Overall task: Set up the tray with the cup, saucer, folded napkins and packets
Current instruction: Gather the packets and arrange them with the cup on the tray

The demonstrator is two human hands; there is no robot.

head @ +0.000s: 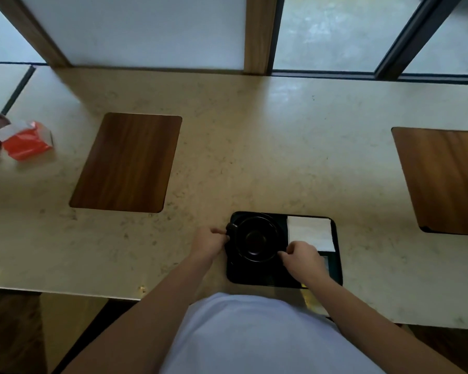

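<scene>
One black tray (337, 255) lies on the table (227, 157), at the near edge just in front of the person. Its long axis runs left to right, along the table edge. All other places here are given from this tray.

On the left half of the tray stands one black cup (256, 240) on one black saucer (277, 225). The cup is upright with its mouth to the camera, and its handle points to the left, over the left rim of the tray. On the far right part of the tray lies one white folded napkin (310, 233), flat, its edges about parallel to the tray rims; if there are more layers in it, I cannot tell. Near the right rim, nearer to the person than the napkin, one small pale packet (325, 261) is partly hidden by the right hand, and the number of packets cannot be counted.

Two hands are at the tray. The left hand (210, 242) is curled and pinches the cup handle. The right hand (303, 256) has curled fingers at the near right side of the cup; if it grips something, I cannot tell.

Two wooden mats lie on the table: one (126, 161) far left of the tray, one (443, 179) to its right. One orange-red carton (27, 141) lies much further left
</scene>
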